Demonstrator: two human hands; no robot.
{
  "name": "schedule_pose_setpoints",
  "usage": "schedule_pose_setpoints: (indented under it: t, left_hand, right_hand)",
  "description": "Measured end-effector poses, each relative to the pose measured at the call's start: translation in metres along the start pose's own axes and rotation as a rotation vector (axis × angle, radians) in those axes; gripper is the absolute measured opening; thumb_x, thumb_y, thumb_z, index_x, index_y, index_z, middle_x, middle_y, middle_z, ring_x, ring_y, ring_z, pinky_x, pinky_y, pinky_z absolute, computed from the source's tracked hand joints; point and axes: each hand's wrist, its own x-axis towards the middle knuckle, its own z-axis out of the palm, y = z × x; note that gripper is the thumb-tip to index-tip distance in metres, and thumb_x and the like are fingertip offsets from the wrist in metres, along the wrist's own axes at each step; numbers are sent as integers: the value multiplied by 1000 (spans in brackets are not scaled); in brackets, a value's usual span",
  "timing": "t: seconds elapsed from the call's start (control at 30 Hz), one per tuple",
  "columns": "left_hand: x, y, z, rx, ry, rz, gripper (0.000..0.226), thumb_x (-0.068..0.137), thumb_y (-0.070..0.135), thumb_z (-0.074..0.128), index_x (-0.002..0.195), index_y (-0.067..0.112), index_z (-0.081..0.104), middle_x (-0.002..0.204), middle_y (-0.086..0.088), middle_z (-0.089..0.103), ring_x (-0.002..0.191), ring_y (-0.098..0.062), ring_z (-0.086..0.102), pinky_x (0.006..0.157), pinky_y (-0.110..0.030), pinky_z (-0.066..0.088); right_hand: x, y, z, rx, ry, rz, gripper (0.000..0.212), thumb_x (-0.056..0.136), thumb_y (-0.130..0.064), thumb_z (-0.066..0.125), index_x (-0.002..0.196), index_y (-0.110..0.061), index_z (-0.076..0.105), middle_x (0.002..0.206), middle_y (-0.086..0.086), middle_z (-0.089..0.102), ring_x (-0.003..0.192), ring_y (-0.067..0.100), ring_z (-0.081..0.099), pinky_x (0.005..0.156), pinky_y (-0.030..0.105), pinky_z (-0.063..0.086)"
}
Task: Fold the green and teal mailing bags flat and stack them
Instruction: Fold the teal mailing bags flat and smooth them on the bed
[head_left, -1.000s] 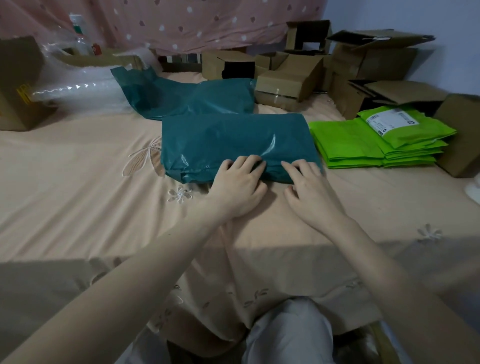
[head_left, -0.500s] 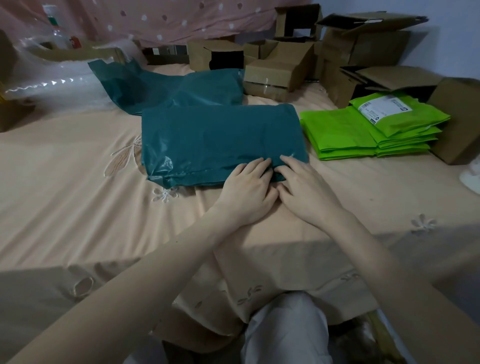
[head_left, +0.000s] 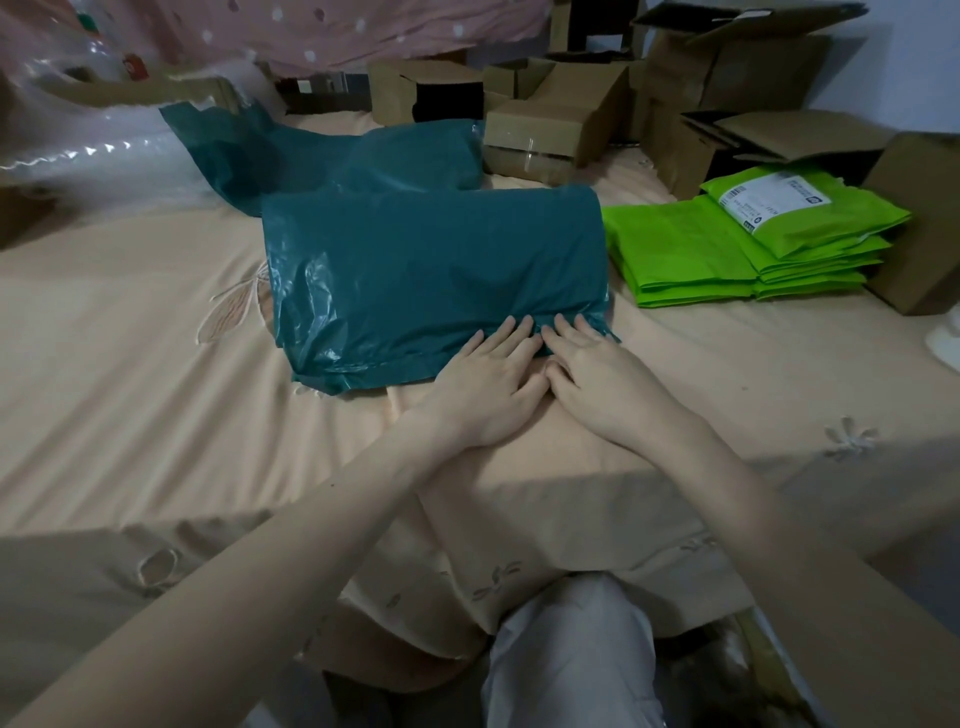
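teal bag (head_left: 436, 270) lying folded, glossy, creased, on bed sheet (head_left: 130, 405) | left hand (head_left: 488, 384) + right hand (head_left: 597, 379) pressing near edge, fingers flat, gripping nothing | green stack (head_left: 691, 254) sitting just right

Head camera looks down, close over bed (head_left: 156, 415).

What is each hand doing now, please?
Left hand: open, fingers pressing the folded teal bag.
Right hand: open, also pressing its near edge.

Left hand (head_left: 488, 382), right hand (head_left: 597, 374) flat, side-by-side
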Motion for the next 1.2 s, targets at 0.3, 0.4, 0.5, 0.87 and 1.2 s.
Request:
schedule_pose_setpoints:
  t: [0.3, 0.4, 0.5, 0.87, 1.2]
  left_hand:
    - [-23, -14, -10, 51, 229, 41, 58, 96, 33, 27, 150, 18, 14, 159, 3, 9, 146, -10, 5, 117, -30, 0]
    - [-42, -28, -19, 144, 309, 13, 63, 89, 40, 20, 148, 19, 25, 156, 2, 22, 144, -14, 18, 116, -32, 9]
    - [-59, -42, -24, 267, 446, -69, 56, 87, 38, 29, 134, 15, 48, 138, -2, 49, 128, -20, 44, 107, -32, 24]
    - [-71, -71, -12, 163, 205, -172, 53, 100, 38, 22, 150, 22, 16, 158, 7, 15, 144, -10, 14, 117, -33, 2]
    - [-70, -74, -11, -8, 211, -161, 52, 99, 33, 29, 149, 19, 20, 157, 4, 19, 144, -9, 15, 117, -31, 6]
  right_hand:
    - [-5, -26, -13, -55, 199, -16, 59, 89, -21, 46, 146, -17, 31, 154, -1, 28, 143, 14, 20, 116, 44, 18]
    - [-1, -49, -12, 51, 198, -140, 61, 88, -15, 45, 147, -14, 29, 154, 1, 29, 143, 15, 22, 118, 38, 17]
    - [4, -68, -8, 94, 161, -197, 59, 91, -16, 42, 148, -14, 25, 155, -1, 25, 143, 13, 19, 119, 33, 12]
    - [15, -90, 19, 53, -49, -187, 54, 100, -28, 24, 151, -13, 11, 159, -1, 6, 146, 9, 0, 118, 33, 2]
    - [17, -92, 15, 67, -70, -160, 54, 99, -28, 28, 150, -15, 17, 158, -2, 13, 146, 10, 7, 119, 34, 8]
